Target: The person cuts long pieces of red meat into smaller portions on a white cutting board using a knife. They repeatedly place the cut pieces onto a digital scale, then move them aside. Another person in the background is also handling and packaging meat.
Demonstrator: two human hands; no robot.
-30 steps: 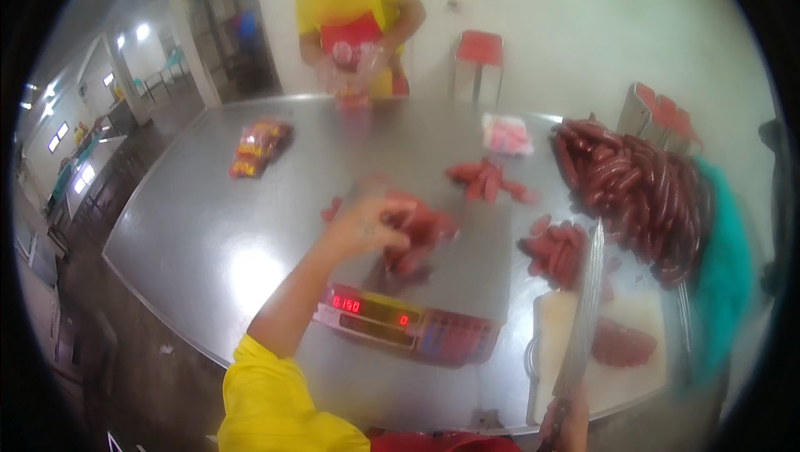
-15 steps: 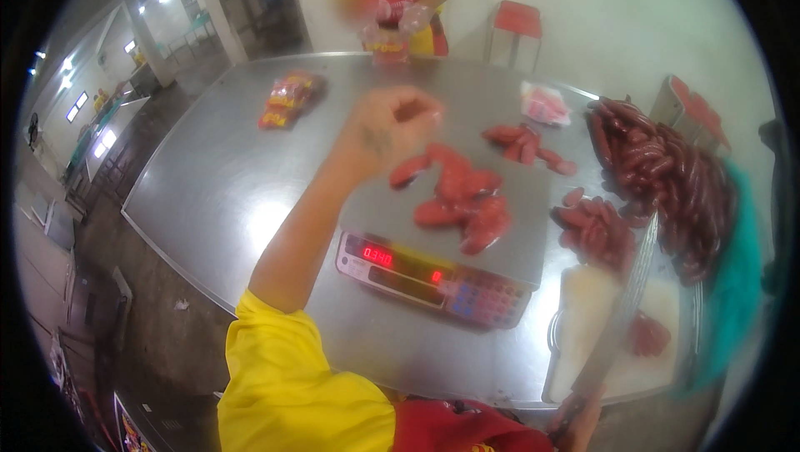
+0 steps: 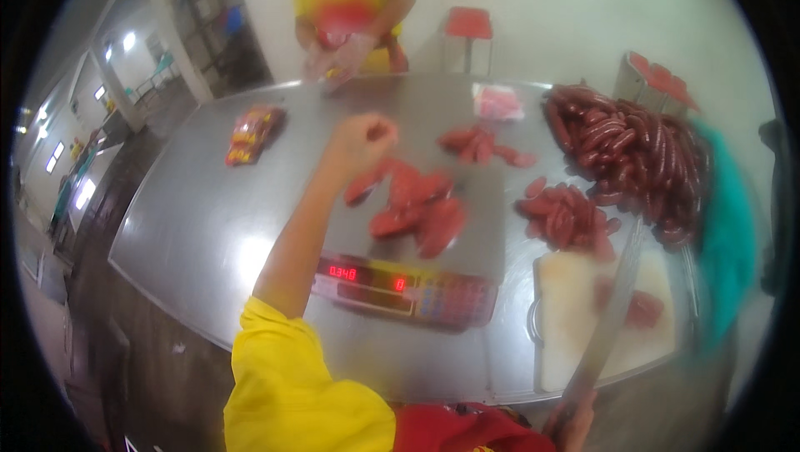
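Note:
My left hand (image 3: pixel 360 145) hovers over the far left part of the digital scale (image 3: pixel 408 285), its fingers curled closed. Whether anything small is inside them is hidden. Just below it, several red sausage pieces (image 3: pixel 417 210) lie on the scale's metal plate, slightly blurred. At the lower right, my right hand (image 3: pixel 579 423) is wrapped around the handle of a long knife (image 3: pixel 607 331). The blade slants up across the white cutting board (image 3: pixel 560 356), pointing away from me. A few cut sausage pieces (image 3: pixel 644 310) lie on the board, partly behind the blade.
A large heap of dark red sausages (image 3: pixel 621 148) fills the right side of the steel table (image 3: pixel 192 227), beside a teal cloth (image 3: pixel 727 227). Cut sausages (image 3: pixel 567 214) are piled behind the board. Filled packets (image 3: pixel 254 134) lie far left. Across the table, a co-worker (image 3: pixel 354 2) handles a clear bag.
My view has shifted, so the table's contents appear further left. My left hand stays curled above the scale, and my right still grips the knife. The co-worker's hands have lifted from the far edge.

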